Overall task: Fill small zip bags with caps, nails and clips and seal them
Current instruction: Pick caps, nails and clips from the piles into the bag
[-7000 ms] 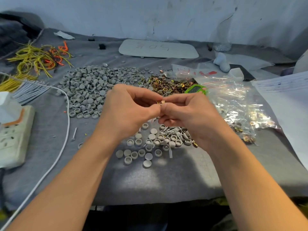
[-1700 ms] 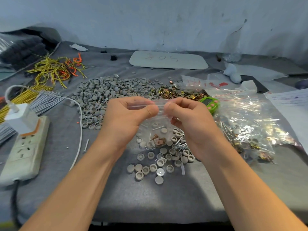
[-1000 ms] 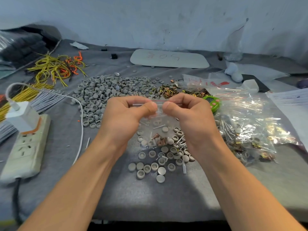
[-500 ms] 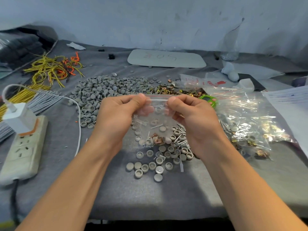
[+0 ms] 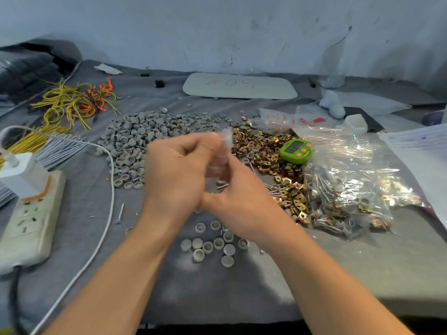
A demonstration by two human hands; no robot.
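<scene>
Left fingers: curled together, pinched on the top of the small zip bag; the left hand is raised over the middle of the bench.
Right fingers: hidden behind the left hand and the bag, so whether they are closed cannot be told; the thumb of the right hand is seen lying against the bag.
Small zip bag: held upright between the two hands, above the bench; it is blurred and its contents cannot be made out.
Loose caps: a small grey group is scattered on the cloth just below the wrists.
Cap pile: a wide grey heap is spread behind the left hand.
Clips: a brass-coloured heap is spread behind the right hand, with nails mixed in at its near end.
Large clear bag: laid right of the clips; nails and clips are seen inside.
Green timer: set between the clip heap and the large bag.
Left edge: taken up by a power strip with a white charger and its cable.
Right edge: covered by a paper sheet.
Far edge: a white oval board is laid before the wall; yellow and orange wires are heaped far left.
Open room: bare grey cloth is seen between the loose caps and the front edge.
</scene>
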